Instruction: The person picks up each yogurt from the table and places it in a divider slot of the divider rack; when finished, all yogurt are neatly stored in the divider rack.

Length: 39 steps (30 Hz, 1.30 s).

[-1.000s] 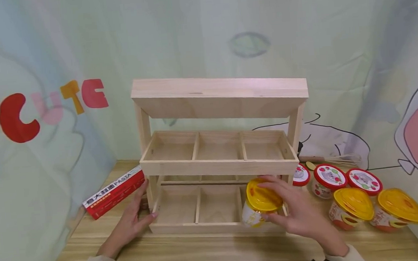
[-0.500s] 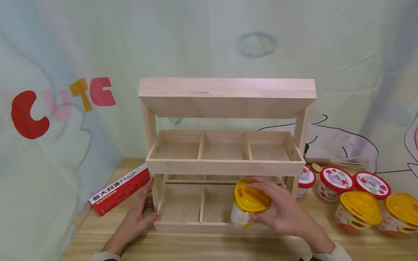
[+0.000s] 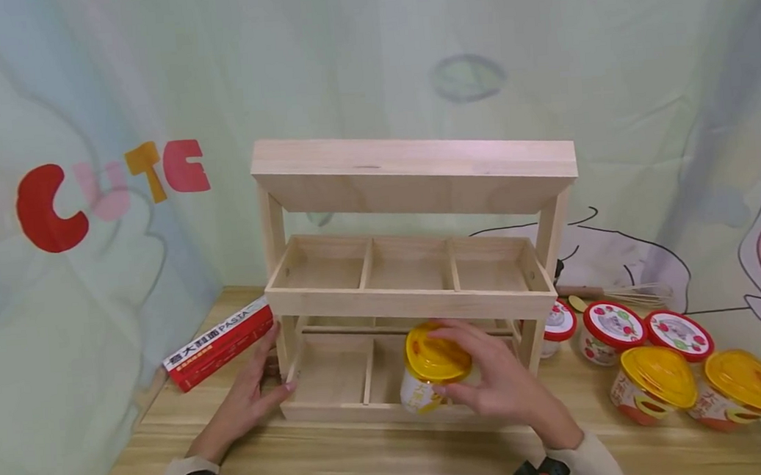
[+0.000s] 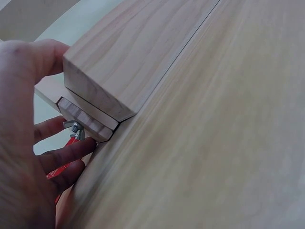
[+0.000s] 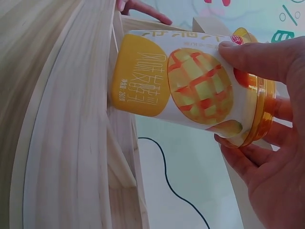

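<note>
My right hand (image 3: 499, 376) grips a yogurt cup (image 3: 420, 392) near its yellow lid. In the right wrist view the cup (image 5: 198, 86) shows a printed mango, and its base is right at the lower tray's front board. From the head it overlaps the middle compartment of the lower tray (image 3: 337, 369). This tray belongs to a two-tier wooden rack (image 3: 418, 305) with a slanted top board. At the rack's left end my left hand (image 3: 242, 402) holds the lower corner. The left wrist view shows the thumb on the corner block (image 4: 102, 62) and fingers beside a wing nut (image 4: 75, 128).
Left of the rack lies a red pasta box (image 3: 219, 344). Several tubs stand to the right, some with red lids (image 3: 615, 323) and two with yellow lids (image 3: 658, 376). A whisk (image 3: 632, 293) lies behind them. Patterned cloth (image 3: 368, 62) hangs close behind the rack.
My right hand has carried the yogurt cup leftward along the lower tray, from the right compartment to the middle one. The left hand keeps its hold on the rack; the head view has shifted slightly.
</note>
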Each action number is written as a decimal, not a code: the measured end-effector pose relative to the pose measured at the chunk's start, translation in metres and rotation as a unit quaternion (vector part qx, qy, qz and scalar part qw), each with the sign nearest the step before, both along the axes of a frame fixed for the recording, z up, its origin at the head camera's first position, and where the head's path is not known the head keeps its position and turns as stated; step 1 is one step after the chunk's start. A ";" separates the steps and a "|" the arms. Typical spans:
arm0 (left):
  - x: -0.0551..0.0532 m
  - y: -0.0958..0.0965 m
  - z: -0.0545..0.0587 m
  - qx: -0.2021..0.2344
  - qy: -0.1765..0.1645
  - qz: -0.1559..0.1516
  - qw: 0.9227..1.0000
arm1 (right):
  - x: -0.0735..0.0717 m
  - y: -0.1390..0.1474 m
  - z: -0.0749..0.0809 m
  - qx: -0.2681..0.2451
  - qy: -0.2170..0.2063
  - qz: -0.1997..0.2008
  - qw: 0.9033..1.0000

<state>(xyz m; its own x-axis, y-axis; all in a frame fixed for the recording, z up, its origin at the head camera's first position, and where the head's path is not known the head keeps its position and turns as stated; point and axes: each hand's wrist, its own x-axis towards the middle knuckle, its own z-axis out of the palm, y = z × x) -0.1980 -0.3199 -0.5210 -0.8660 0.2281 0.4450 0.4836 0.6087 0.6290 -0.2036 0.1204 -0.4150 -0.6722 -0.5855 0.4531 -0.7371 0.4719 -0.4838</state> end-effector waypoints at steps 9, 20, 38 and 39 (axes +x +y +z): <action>0.000 0.000 0.001 0.003 0.002 -0.003 1.000 | -0.004 -0.016 -0.004 -0.010 0.025 0.023 0.999; -0.002 -0.001 -0.001 0.008 -0.006 0.000 1.000 | -0.003 -0.032 -0.002 -0.001 -0.012 0.009 1.000; 0.001 0.001 0.003 0.007 -0.011 -0.009 1.000 | -0.009 -0.056 -0.014 -0.070 0.023 0.022 0.997; 0.000 0.001 0.002 0.005 -0.011 -0.007 1.000 | -0.009 -0.058 -0.014 -0.075 0.025 0.023 0.997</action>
<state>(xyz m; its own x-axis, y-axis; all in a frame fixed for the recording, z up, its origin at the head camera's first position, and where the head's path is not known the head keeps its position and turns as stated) -0.1977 -0.3194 -0.5190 -0.8718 0.2364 0.4291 0.4791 0.5946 0.6457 -0.2131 0.0628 -0.4291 -0.6202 -0.5383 0.5706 -0.7816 0.3622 -0.5078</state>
